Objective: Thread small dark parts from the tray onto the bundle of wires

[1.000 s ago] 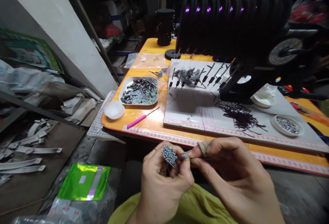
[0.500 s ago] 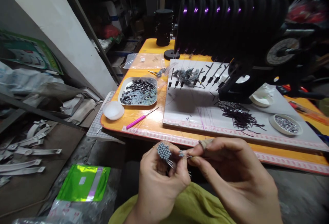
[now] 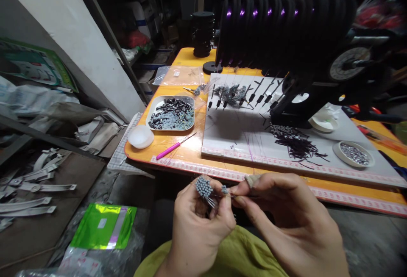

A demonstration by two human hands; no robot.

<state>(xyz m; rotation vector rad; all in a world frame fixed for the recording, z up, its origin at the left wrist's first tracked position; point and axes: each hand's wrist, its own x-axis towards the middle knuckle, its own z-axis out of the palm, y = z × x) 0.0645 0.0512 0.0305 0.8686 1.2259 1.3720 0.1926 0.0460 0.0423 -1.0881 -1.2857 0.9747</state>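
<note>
My left hand (image 3: 203, 222) is closed round a bundle of thin wire-like pieces with round grey-blue tips (image 3: 204, 187), which fan out above the curled fingers. Between its thumb and forefinger a small grey-blue piece (image 3: 224, 189) is pinched. My right hand (image 3: 286, 213) is closed too, thumb against forefinger, on a thin dark strand just right of that piece; what exactly it is, I cannot make out. A beige wrap (image 3: 252, 180) sits on a right-hand finger. Both hands are close together above my lap, in front of the table edge.
On the yellow table (image 3: 165, 141) stand a tray of small black and grey-blue pieces (image 3: 171, 114), a white cup (image 3: 140, 137) and a pink-handled hook tool (image 3: 168, 150). A black spool rack (image 3: 286, 35) rises over a white board (image 3: 222, 141) with dark strips (image 3: 295, 143) and a silvery-filled dish (image 3: 353, 154).
My right hand has shifted very slightly left, and the strand at its fingertips lies at a different angle. The bundle in my left hand has turned a little.
</note>
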